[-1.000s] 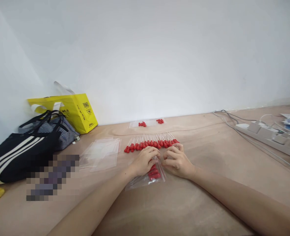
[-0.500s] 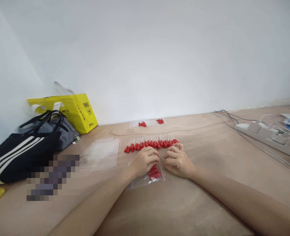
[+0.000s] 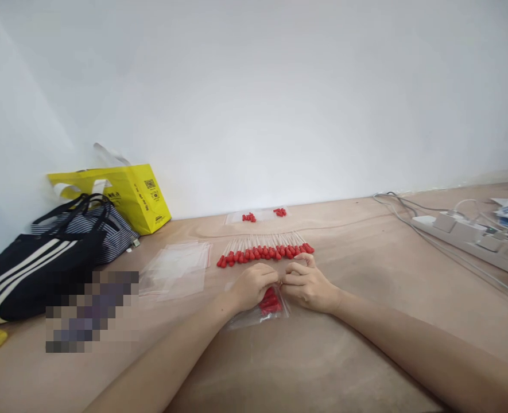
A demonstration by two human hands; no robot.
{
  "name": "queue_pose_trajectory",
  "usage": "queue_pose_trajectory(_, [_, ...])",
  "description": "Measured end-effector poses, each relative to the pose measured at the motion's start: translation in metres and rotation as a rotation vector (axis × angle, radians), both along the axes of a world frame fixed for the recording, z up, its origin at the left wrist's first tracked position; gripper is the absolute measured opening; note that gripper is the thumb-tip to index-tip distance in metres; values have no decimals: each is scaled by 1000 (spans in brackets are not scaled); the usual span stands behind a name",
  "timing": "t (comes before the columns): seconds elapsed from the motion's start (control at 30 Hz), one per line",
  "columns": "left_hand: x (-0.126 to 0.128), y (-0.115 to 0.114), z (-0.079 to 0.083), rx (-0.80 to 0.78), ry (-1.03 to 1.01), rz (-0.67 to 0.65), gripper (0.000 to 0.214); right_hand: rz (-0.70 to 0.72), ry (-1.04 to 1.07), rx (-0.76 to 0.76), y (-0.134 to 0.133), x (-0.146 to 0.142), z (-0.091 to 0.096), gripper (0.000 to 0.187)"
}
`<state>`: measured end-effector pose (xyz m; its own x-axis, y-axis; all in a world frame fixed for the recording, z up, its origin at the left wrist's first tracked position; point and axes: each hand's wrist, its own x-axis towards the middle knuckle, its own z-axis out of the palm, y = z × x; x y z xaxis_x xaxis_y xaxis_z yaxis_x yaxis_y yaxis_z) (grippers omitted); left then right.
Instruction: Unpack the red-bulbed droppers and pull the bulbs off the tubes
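A clear zip-lock bag (image 3: pixel 254 319) with several red-headed pieces (image 3: pixel 271 302) inside lies flat on the table. My left hand (image 3: pixel 256 284) rests over the bag, its fingers closed on the plastic near the opening. At the bag's right edge, my right hand (image 3: pixel 310 287) has curled fingers that meet the left fingertips; the exact grip point is hidden. Just beyond both hands stretches a row of thin white sticks with red bulb-shaped heads (image 3: pixel 264 252), heads toward me.
Flat empty zip bags (image 3: pixel 178 267) are piled to the left. Filled bags (image 3: pixel 258 217) lie by the wall. A black striped bag (image 3: pixel 42 269) and a yellow bag (image 3: pixel 150 201) stand far left. A power strip (image 3: pixel 473 238) with cables (image 3: pixel 402 215) lies right.
My right hand has shifted slightly left to the bag's opening, closing the gap to my left hand. The right end of the stick row now shows more fully.
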<state>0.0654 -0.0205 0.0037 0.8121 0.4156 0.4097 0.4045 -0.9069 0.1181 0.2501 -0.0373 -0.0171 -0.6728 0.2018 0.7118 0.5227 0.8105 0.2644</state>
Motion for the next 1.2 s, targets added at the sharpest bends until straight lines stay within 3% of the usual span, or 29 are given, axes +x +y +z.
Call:
queue_pose_trajectory(0.17, [-2, 1, 3, -68, 3, 15, 27, 16, -100, -28, 6, 7, 2, 25])
queue_pose_trajectory(0.3, [-6, -1, 12, -206, -32, 95, 23, -7, -158, -147, 9, 15, 4, 21])
queue_pose_trajectory(0.43, [-15, -19, 15, -327, -107, 166, 17, 31, -165, -301, 6, 19, 7, 17])
queue_pose_trajectory(0.57, [-34, -47, 10, -441, -14, 243, 54, 106, -97, -513, 2, 19, 8, 23])
queue_pose_trajectory(0.63, [-42, -54, 7, -470, 25, 267, 60, 157, -43, -619, 1, 16, 9, 30])
queue_pose_trajectory(0.83, [-44, -40, 7, -496, -5, 240, 55, 174, 154, -828, 6, 5, 4, 33])
queue_pose_trajectory(0.93, [-42, -33, 6, -505, -32, 224, 55, 191, 276, -1008, 12, 4, -3, 29])
queue_pose_trajectory(1.07, [-43, -31, 2, -499, -31, 251, 54, 190, 318, -1263, 16, 7, -5, 48])
queue_pose_trajectory(1.2, [-43, -31, 1, -495, -24, 262, 54, 137, 330, -1235, 9, 6, 2, 48])
